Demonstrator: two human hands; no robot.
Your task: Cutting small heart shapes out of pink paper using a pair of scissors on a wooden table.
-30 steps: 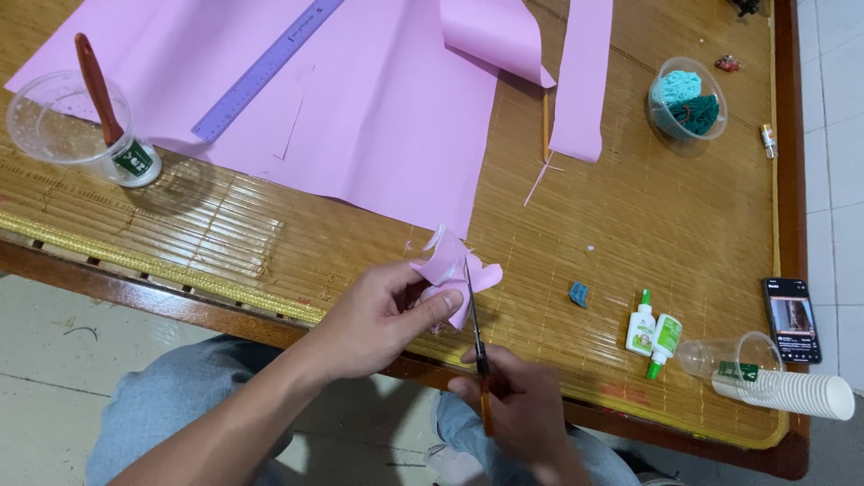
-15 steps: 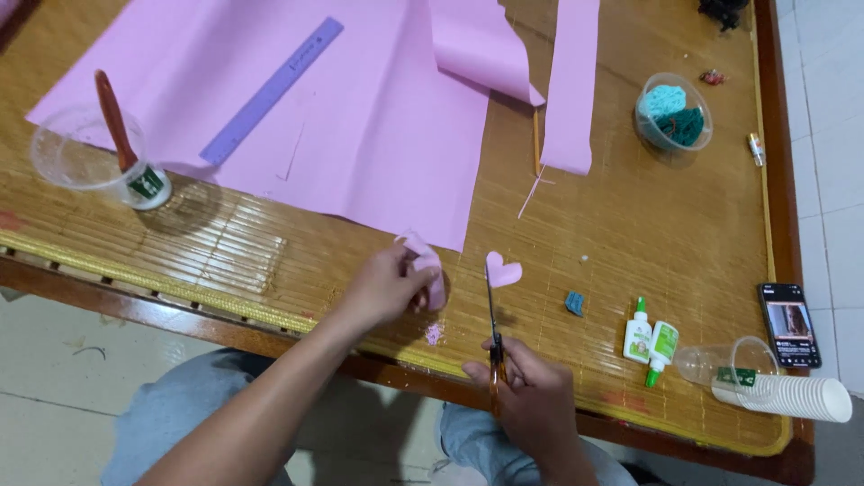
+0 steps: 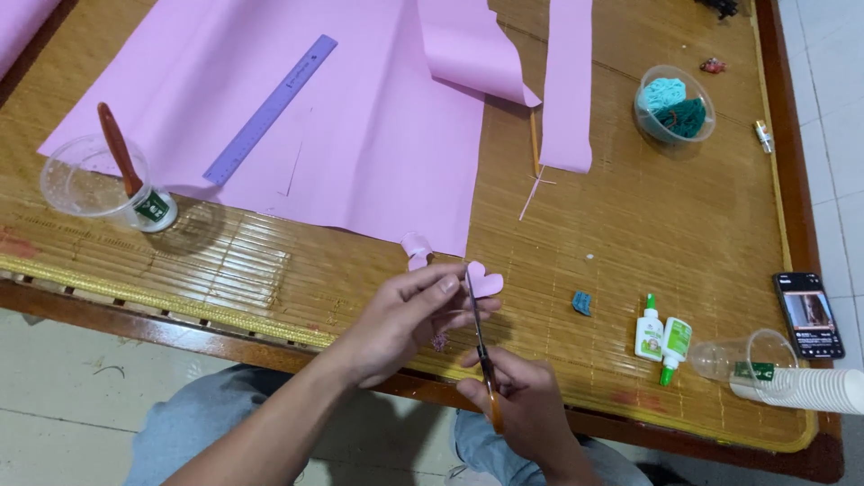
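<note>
Head view: left hand point(image 3: 396, 319) holds pink heart point(image 3: 486, 282); right hand point(image 3: 517, 409) grips scissors point(image 3: 480, 346).

Two small white glue bottles point(image 3: 661, 335), green caps and labels, lie near the table's front edge. Right of them: black phone point(image 3: 808, 315), screen lit. Clear cup point(image 3: 94, 177) far left carries a green-white label point(image 3: 153, 208).

The scene was viewed from a single head-worn camera, aimed steeply down over the near edge of the desk point(image 3: 630, 234), close above it; the floor was seen below that edge.
</note>
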